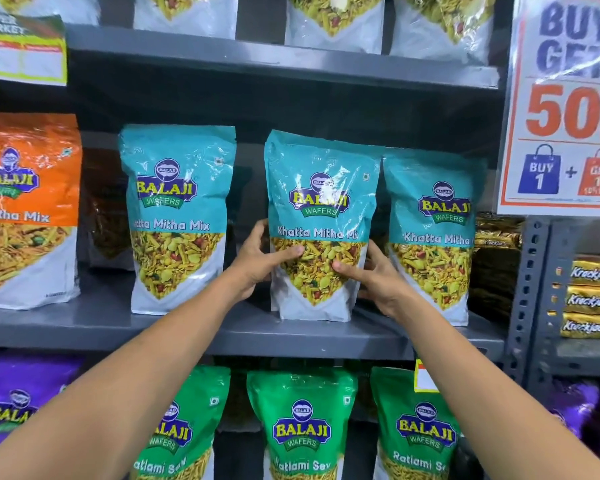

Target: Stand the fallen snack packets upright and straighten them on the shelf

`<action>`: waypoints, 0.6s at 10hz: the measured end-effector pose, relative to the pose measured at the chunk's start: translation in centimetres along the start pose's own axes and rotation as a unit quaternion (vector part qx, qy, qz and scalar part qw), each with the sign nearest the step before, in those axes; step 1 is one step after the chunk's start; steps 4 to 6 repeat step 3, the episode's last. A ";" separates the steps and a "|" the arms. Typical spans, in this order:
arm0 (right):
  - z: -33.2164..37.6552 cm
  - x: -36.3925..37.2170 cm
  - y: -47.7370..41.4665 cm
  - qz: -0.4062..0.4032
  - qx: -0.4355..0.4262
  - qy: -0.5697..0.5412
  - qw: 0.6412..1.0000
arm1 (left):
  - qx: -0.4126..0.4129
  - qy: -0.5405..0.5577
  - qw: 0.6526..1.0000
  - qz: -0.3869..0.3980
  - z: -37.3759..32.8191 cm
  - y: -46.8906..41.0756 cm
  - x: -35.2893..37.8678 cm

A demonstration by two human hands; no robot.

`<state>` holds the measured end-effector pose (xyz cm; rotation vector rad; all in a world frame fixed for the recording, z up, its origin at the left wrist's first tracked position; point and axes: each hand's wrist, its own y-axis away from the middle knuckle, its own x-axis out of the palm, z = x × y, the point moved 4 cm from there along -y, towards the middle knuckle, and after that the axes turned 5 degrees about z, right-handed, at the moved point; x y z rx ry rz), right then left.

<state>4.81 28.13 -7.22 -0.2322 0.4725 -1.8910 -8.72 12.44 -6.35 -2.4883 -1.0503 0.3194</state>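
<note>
Middle teal packet [321, 202] upright, front outward; left hand [257, 261], right hand [371, 271] grip sides.

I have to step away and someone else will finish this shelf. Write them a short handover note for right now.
Left hand: gripping the left edge of the middle teal packet, thumb across its front.
Right hand: gripping the same packet's right edge, thumb on the front.
Position: that packet is upright on the grey shelf, slightly forward of its neighbours and overlapping the right teal packet.
Done: the left teal packet, right teal packet and orange packet all stand upright.
Left: square the held packet in line with the row, release, then check the other shelves.
</note>
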 end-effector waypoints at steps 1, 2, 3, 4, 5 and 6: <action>-0.6 -0.1 -0.3 -0.004 0.009 0.000 1.000 | -0.003 -0.008 1.000 0.004 -0.3 0.2 0.0; -0.5 -0.1 0.0 -0.014 0.009 0.007 1.000 | -0.007 -0.015 1.000 -0.004 -0.1 0.5 0.1; -0.1 0.3 0.9 -0.077 0.002 0.093 0.993 | -0.006 -0.059 0.997 -0.045 0.4 0.9 -0.5; -0.1 0.3 0.9 -0.077 0.002 0.093 0.993 | -0.006 -0.059 0.997 -0.045 0.4 0.9 -0.5; -0.1 0.3 0.9 -0.077 0.002 0.093 0.993 | -0.006 -0.059 0.997 -0.045 0.4 0.9 -0.5; -0.1 0.3 0.9 -0.077 0.002 0.093 0.993 | -0.006 -0.059 0.997 -0.045 0.4 0.9 -0.5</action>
